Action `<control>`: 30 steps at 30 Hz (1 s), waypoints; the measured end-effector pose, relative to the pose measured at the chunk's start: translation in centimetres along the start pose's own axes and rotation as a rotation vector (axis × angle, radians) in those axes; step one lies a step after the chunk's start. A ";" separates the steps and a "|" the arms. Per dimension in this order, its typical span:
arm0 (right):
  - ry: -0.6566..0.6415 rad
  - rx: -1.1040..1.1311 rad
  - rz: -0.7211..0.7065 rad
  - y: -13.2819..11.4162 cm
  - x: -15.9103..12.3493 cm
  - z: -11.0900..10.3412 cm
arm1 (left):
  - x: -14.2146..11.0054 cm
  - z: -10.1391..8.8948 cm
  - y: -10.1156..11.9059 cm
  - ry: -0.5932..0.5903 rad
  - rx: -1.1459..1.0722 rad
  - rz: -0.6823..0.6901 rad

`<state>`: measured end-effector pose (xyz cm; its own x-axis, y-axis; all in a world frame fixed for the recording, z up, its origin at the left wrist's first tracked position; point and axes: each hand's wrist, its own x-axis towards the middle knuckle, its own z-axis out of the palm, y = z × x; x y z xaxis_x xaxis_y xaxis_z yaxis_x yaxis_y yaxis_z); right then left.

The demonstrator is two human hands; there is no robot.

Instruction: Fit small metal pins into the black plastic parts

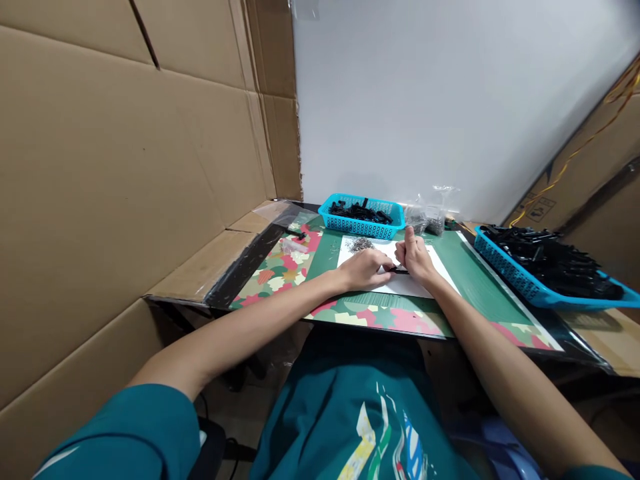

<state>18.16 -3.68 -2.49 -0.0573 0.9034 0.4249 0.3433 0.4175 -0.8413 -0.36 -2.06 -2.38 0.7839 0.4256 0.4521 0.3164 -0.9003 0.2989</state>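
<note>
Both my hands rest close together on a white sheet (430, 263) that lies on the green mat. My left hand (364, 268) is curled with its fingers closed near a small black part (399, 271). My right hand (414, 255) is closed on that same black part, thumb raised. A small heap of tiny dark metal pieces (361, 245) lies on the sheet just beyond my left hand.
A blue basket (362, 217) of black parts stands at the back of the mat. A larger blue tray (545, 270) of black parts sits at the right. Clear plastic bags (431, 212) lie behind the sheet. Cardboard walls (125, 167) close off the left side.
</note>
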 end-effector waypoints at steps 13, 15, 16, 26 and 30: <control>-0.014 -0.044 -0.029 -0.7 -0.2 0.5 | 0.2 -0.1 0.0 -0.024 -0.062 -0.008; 0.012 -0.016 -0.031 -0.7 -0.1 0.4 | 0.2 0.0 0.1 -0.008 -0.056 -0.007; 0.043 0.010 -0.020 -0.6 0.1 0.1 | 0.3 0.0 0.1 0.005 -0.053 -0.016; 0.500 0.152 -0.019 2.7 1.4 -5.0 | 0.4 -1.2 -0.9 0.311 -0.176 -0.360; 0.340 0.128 0.134 3.1 1.2 -5.4 | 0.5 -1.1 -1.6 0.400 -0.293 -0.394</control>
<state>24.25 -1.87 -2.79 0.3019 0.8756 0.3770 0.2057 0.3264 -0.9226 -1.07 -0.32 -1.73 0.3599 0.7725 0.5231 0.3366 -0.6305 0.6994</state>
